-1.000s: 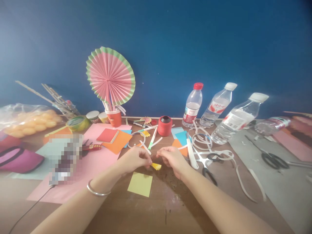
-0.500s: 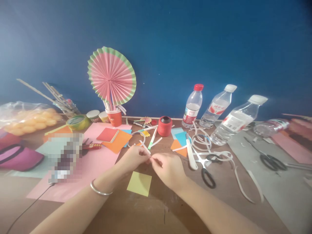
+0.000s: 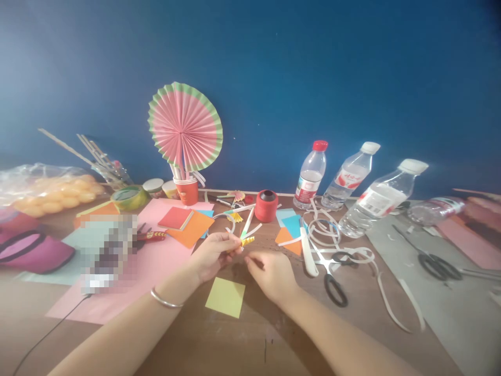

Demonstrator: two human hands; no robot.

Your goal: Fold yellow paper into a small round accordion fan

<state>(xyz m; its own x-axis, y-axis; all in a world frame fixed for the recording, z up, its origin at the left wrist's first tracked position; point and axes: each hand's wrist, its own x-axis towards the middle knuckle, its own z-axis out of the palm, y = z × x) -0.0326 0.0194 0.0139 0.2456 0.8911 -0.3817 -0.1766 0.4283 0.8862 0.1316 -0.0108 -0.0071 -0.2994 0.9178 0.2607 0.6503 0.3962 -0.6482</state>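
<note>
My left hand [image 3: 214,256], with a silver bangle on its wrist, pinches a small pleated yellow paper piece [image 3: 248,241] between thumb and fingers. My right hand [image 3: 273,275] is just to the right, its fingers curled in and the tips close to the left ones. Whether those tips hold anything is too small to see. Below both hands a pale yellow paper square [image 3: 226,297] lies flat on the brown table [image 3: 235,347]. Behind them are a white-and-green strip or stick [image 3: 246,224] and a yellow paper fan shape [image 3: 235,217].
On the right lie black-handled scissors [image 3: 334,290], a white-handled cutter [image 3: 309,256] and curled white strips [image 3: 324,230]. Several water bottles [image 3: 311,177] stand by the wall. A red spool-like thing [image 3: 266,207], a cup [image 3: 186,192] holding a pleated fan [image 3: 183,128], and pink paper [image 3: 105,305] are also here.
The left hand has turned, so the pleated yellow paper now shows at its fingertips. The right fingertips have drawn slightly away from the left ones. The view has shifted a little.
</note>
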